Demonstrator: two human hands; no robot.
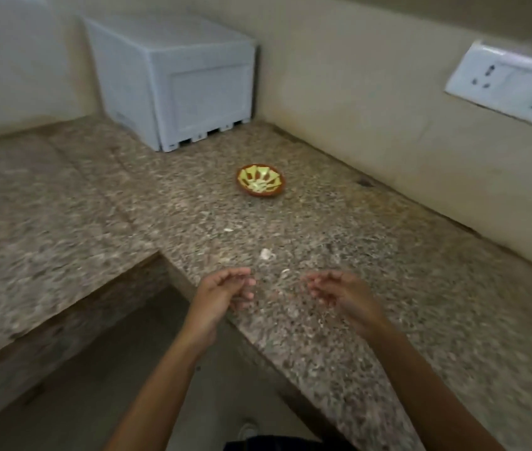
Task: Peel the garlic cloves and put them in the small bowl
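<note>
Hands hover low over the near edge of the speckled brown granite counter (388, 288), left hand (222, 292) and right hand (339, 292) facing each other, fingers loosely curled and holding nothing I can make out. Pale garlic scraps (266, 253) lie at twelve o'clock from them, probably dropped where the peeling happens. The small brown clay bowl with yellow-green patterned inside (260, 180) sits farther off at twelve o'clock, within reach yet apart from the litter.
</note>
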